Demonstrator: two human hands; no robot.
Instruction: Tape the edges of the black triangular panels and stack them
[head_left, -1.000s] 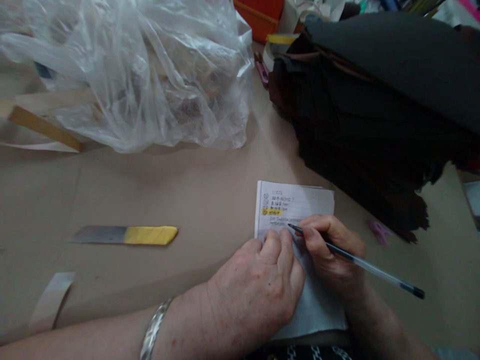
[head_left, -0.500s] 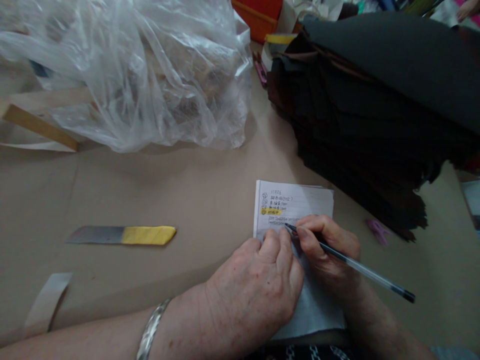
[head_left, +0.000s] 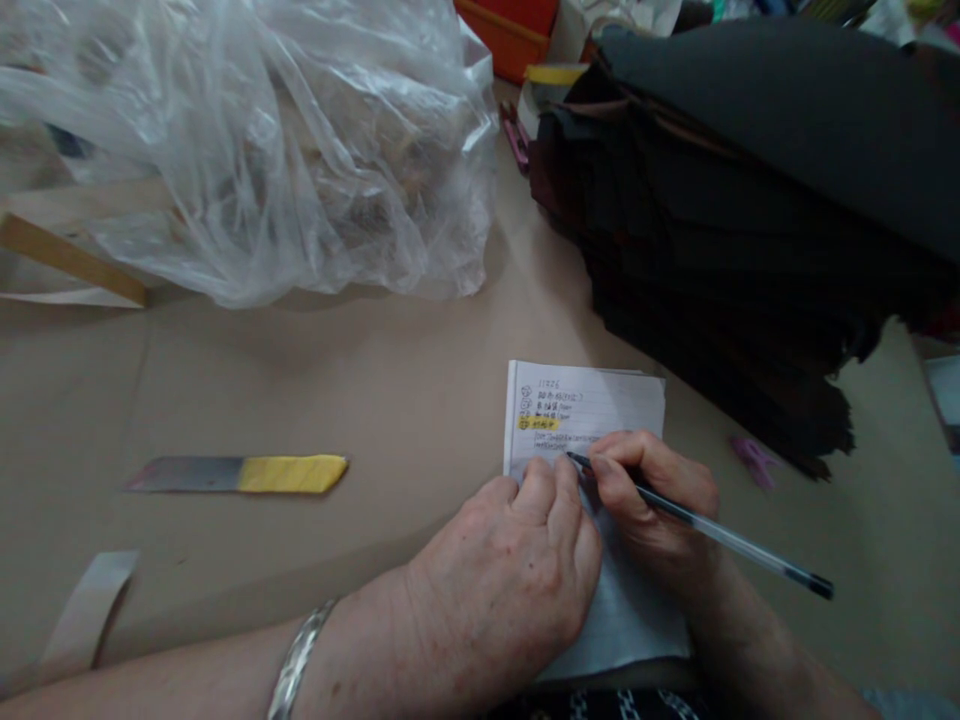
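In the head view, much of the notepad is covered: both hands lie across its middle, so only the upper page and a blank lower part show. It lies on the table, right of centre and close to the person. The handwriting is too small and blurred to read reliably, though one line carries yellow highlighting. A clear plastic bag is cut off by the top edge, its contents indistinct through the creases. The stack of dark sheets runs out of the picture at the right, and its lower layers merge into black. A pale strip is partly hidden behind the left forearm, and an orange container is cropped at the top.

The left hand lies back upward, fingers bent and close together, fingertips pressing on the page; its palm is out of sight, so whether it grips anything cannot be told. The right hand is closed in a writing pinch around a black-and-clear pen, thumb and forefinger near the point. The tip is at the written lines, just beside the left fingertips; whether it touches the paper is unclear. A pink clip lies near the right hand, beside the dark stack.
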